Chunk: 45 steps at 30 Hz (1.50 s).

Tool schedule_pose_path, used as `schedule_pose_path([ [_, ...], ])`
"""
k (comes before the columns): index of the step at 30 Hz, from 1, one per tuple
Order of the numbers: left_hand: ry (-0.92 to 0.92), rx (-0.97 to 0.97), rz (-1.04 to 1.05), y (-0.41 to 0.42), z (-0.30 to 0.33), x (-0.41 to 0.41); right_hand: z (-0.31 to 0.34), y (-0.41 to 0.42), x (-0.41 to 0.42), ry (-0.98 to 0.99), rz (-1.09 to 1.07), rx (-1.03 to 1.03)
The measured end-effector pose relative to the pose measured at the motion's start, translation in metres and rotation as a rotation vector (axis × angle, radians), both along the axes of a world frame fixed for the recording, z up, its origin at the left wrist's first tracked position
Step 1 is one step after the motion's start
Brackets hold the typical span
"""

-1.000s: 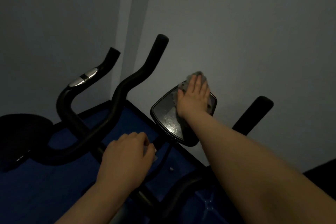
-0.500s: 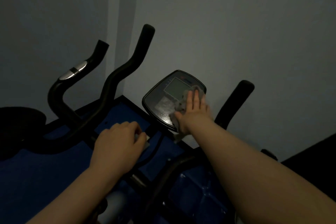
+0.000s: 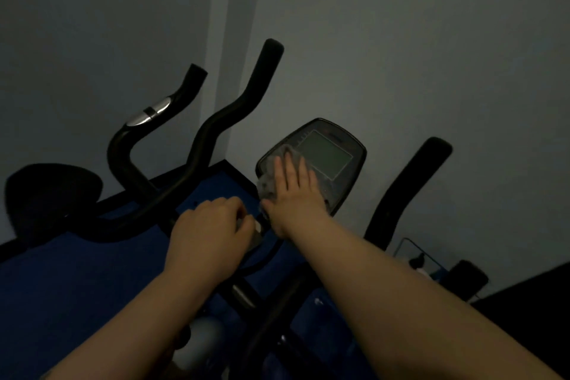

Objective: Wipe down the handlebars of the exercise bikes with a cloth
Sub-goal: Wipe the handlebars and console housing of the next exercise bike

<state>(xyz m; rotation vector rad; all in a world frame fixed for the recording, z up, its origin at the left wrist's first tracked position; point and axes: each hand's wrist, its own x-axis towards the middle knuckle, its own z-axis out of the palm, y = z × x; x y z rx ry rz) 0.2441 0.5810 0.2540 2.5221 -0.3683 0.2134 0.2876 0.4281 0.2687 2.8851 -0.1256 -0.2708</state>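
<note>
The room is dim. My right hand (image 3: pixel 293 194) lies flat with straight fingers on a grey cloth (image 3: pixel 271 179), pressing it against the lower left part of the bike's black console (image 3: pixel 327 157). My left hand (image 3: pixel 209 237) is curled round the centre of the black handlebar (image 3: pixel 197 163) just left of the console mount. The handlebar's left horn rises toward the wall, and its right horn (image 3: pixel 407 188) stands up behind my right forearm. A second bike's handlebar (image 3: pixel 148 120) with a silver sensor band stands further left.
A grey wall with a corner stands close behind the bikes. A dark saddle (image 3: pixel 49 194) is at the far left over blue floor mat (image 3: pixel 77 281). A small wire stand with a bottle (image 3: pixel 419 262) sits low at the right.
My right hand slid the cloth from the console's upper right down and across to its lower left, uncovering the screen. My left hand kept its grip on the bar. The view shifted a little.
</note>
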Motion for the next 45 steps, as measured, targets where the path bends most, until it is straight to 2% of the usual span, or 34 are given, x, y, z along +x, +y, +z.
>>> schedule_pose_path([
  [4, 0.022, -0.006, -0.027, 0.001, 0.002, 0.000, 0.011, -0.039, -0.023, 0.119, -0.227, -0.022],
  [6, 0.036, -0.009, -0.030, 0.000, 0.002, -0.001, 0.014, -0.050, -0.018, 0.072, -0.333, -0.007],
  [10, 0.020, -0.038, -0.001, 0.001, 0.001, -0.001, 0.020, -0.057, 0.021, -0.095, -0.381, 0.058],
  [16, -0.001, -0.043, 0.034, -0.002, 0.001, -0.001, 0.024, -0.043, 0.068, -0.333, -0.257, 0.084],
  [19, 0.010, -0.087, 0.043, -0.001, 0.005, -0.003, 0.014, -0.018, 0.059, -0.316, -0.158, 0.116],
  [22, -0.029, -0.148, 0.072, 0.003, 0.011, -0.009, -0.002, 0.006, 0.033, -0.309, 0.067, 0.116],
  [24, -0.048, -0.173, 0.061, 0.006, 0.012, -0.013, -0.001, 0.013, 0.015, -0.327, 0.149, 0.197],
  [30, 0.017, -0.247, 0.001, 0.011, 0.007, -0.023, 0.024, 0.032, -0.023, -0.206, 0.007, 0.251],
  [33, 0.047, -0.333, -0.033, 0.017, 0.001, -0.029, 0.028, 0.040, -0.041, -0.107, -0.071, 0.432],
  [38, 0.154, -0.470, -0.031, 0.016, 0.005, -0.034, 0.035, 0.039, -0.076, -0.131, -0.106, 0.466],
  [41, 0.251, -0.623, -0.004, 0.011, 0.011, -0.045, 0.043, 0.034, -0.098, -0.269, -0.074, 0.566],
  [45, 0.251, -0.743, -0.050, -0.008, 0.030, -0.067, 0.059, 0.015, -0.135, -0.568, -0.093, 0.749],
])
